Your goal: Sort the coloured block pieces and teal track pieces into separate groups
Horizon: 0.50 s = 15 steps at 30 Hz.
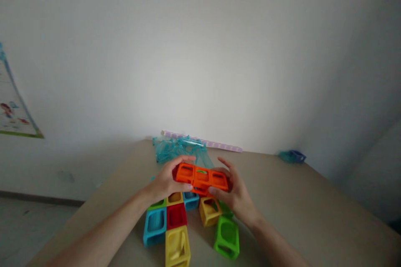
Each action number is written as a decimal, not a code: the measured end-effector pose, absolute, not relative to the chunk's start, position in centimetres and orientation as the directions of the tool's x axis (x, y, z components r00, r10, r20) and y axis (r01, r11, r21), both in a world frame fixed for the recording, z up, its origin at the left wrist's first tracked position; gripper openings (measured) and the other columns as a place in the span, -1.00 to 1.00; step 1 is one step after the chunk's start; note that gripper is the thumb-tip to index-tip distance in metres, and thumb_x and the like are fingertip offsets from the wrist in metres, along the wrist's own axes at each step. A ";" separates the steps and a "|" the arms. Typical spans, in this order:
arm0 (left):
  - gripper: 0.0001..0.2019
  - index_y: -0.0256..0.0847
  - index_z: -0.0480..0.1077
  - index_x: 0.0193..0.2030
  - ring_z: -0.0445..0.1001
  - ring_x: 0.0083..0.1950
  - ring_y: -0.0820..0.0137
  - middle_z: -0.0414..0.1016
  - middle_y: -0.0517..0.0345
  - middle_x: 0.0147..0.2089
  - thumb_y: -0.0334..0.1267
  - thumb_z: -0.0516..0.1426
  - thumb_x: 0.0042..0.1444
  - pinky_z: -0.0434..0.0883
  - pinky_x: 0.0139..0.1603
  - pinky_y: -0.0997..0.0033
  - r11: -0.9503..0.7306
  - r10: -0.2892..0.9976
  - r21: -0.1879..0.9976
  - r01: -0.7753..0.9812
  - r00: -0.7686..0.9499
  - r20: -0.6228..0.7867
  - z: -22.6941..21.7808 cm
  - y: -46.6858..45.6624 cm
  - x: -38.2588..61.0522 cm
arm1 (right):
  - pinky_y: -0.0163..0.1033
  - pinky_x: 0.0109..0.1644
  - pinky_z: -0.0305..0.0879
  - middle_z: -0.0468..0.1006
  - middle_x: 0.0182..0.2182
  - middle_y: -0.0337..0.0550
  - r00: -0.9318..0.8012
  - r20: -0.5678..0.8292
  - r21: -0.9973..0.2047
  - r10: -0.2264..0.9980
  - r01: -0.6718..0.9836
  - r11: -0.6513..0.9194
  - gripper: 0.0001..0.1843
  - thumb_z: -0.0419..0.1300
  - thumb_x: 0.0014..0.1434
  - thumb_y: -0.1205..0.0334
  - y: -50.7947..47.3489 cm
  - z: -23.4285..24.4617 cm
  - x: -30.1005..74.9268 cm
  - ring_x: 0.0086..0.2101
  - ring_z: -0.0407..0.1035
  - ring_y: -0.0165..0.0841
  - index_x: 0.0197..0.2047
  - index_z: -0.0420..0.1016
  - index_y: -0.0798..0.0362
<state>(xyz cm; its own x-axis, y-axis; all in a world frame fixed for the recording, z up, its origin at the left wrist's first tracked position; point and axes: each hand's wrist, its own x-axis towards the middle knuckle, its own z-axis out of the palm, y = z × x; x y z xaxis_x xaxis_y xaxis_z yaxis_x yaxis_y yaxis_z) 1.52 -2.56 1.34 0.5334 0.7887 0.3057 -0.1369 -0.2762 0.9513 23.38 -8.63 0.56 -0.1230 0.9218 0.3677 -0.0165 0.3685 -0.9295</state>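
An orange block piece [202, 176], made of three hollow cubes in a row, is held up between both hands above the table. My left hand [167, 178] grips its left end, thumb along the near side. On its right end my right hand [233, 190] closes, index finger raised clear. Below lie hollow toy blocks: a blue one [156, 220], a red one [176, 216] and a yellow one [177, 246] sit together on the left. Under my right hand are a yellow-orange block [209, 210] and a green block [227, 237]. The hands partly hide other blocks behind.
A clear bag with teal print [178, 150] lies at the back of the table [282, 204]. Behind it a lilac-striped tube [222, 146] rests along the wall. A dark blue item [297, 156] sits at the far right corner. A poster [15, 108] hangs on the left wall.
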 end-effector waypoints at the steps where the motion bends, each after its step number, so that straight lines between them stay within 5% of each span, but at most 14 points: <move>1: -0.32 -0.12 0.27 0.14 0.45 -0.02 0.26 0.40 0.08 0.04 -0.34 0.35 -0.18 0.38 0.01 0.30 -0.286 0.784 0.950 -0.125 0.541 0.306 1.3 -2.6 1.5 | -0.09 0.00 0.37 0.44 -0.08 -0.11 -0.120 0.363 -0.932 0.924 -0.028 0.362 -0.22 0.33 0.04 0.25 -8.5 0.5 23.4 -0.12 0.42 -0.26 0.24 0.02 -0.09; 8: -0.62 -0.22 0.44 -0.12 0.44 -0.07 0.26 0.47 0.06 -0.08 -0.20 0.32 -0.11 0.35 -0.01 0.30 -0.484 0.732 0.875 -0.002 0.548 0.406 1.1 -2.3 1.4 | -0.22 -0.13 0.39 0.49 -0.14 -0.10 -0.145 0.309 -0.938 0.940 0.116 0.326 -0.55 0.34 0.03 0.16 -8.4 0.4 23.7 -0.22 0.42 -0.30 -0.01 0.40 0.05; 15: -0.69 -0.22 0.47 -0.17 0.43 -0.03 0.22 0.49 0.02 -0.06 -0.23 0.30 -0.10 0.32 0.03 0.26 -0.553 0.679 0.833 -0.005 0.576 0.455 1.3 -2.4 1.4 | -0.34 -0.28 0.34 0.50 -0.32 -0.20 -0.151 0.360 -0.893 0.921 0.231 0.386 -0.64 0.31 0.01 0.22 -8.5 0.5 23.9 -0.35 0.37 -0.38 -0.09 0.44 0.09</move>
